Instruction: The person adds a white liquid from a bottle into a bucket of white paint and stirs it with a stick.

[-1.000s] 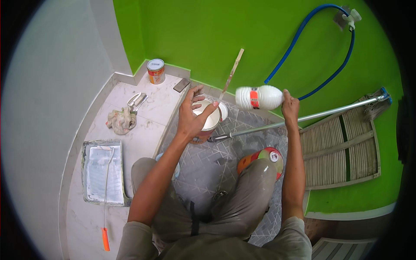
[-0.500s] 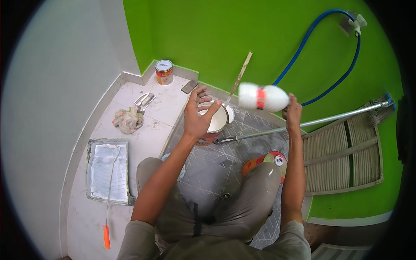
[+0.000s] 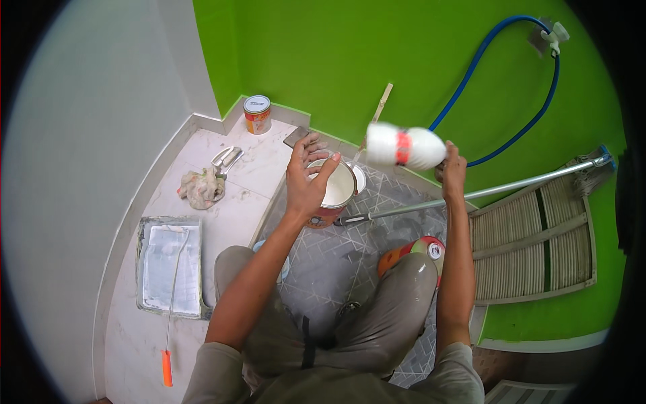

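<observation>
My right hand [image 3: 453, 168] grips the narrow end of a white plastic bottle [image 3: 418, 149] with a red band around it. The bottle lies nearly sideways in the air, its wide end to the left, partly blurred. My left hand [image 3: 308, 180] is held over the near-left side of an open paint can [image 3: 341, 186], fingers bent and apart from the thumb, holding nothing. Cream-white paint shows inside the can. Behind the bottle's wide end, a flat wooden stick [image 3: 383, 101] leans up against the green wall. A white round lid or container [image 3: 360, 179] is partly hidden beside the can.
On the pale ledge at left are a paint tray [image 3: 204, 269] with an orange-handled roller [image 3: 167, 369], a crumpled rag [image 3: 200, 189], a metal tool [image 3: 231, 157] and another can [image 3: 257, 116]. A long-handled mop [image 3: 498, 192], slatted panel [image 3: 531, 246], blue hose [image 3: 474, 64] and red-orange container [image 3: 431, 250] occupy the right.
The white bottle has shifted slightly left and tilted a little in my right hand. My left hand stays by the can. The whole view has moved slightly.
</observation>
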Available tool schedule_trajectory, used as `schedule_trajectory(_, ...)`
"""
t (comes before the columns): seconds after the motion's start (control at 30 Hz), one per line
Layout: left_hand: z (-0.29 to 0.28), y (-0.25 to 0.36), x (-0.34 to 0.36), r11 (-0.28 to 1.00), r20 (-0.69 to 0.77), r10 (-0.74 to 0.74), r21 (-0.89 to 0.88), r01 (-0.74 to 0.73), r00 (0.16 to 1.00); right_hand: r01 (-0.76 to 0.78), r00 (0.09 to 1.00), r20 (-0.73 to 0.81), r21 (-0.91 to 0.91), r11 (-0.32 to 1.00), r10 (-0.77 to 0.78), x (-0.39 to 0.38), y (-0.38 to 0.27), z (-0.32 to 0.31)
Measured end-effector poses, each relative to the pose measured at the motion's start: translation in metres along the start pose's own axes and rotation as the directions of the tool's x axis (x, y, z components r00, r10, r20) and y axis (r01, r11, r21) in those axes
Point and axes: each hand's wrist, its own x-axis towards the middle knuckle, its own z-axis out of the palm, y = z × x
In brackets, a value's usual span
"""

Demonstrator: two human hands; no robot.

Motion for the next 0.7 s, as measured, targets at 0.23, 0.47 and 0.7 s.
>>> schedule_trajectory(0.23, 0.0, -0.006, 0.003, 0.999, -0.041, 0.041, -0.02, -0.042, 0.998, 0.216, 0.975, 0.027, -0.384, 0.898, -0.223, 0.008, 0.004, 0.012)
schedule_trajectory(0.47, -0.001, -0.003, 0.003, 0.999, -0.044, -0.006, -0.048, 0.004, 0.999, -0.226, 0.968, -0.018, 0.371, 0.901, 0.25, -0.016, -0.033, 0.006)
schedule_trajectory(0.7, 0.0, -0.003, 0.003, 0.997, -0.038, -0.019, -0.074, 0.016, 0.999, -0.205, 0.971, -0.018, 0.453, 0.868, 0.239, -0.027, -0.054, 0.013)
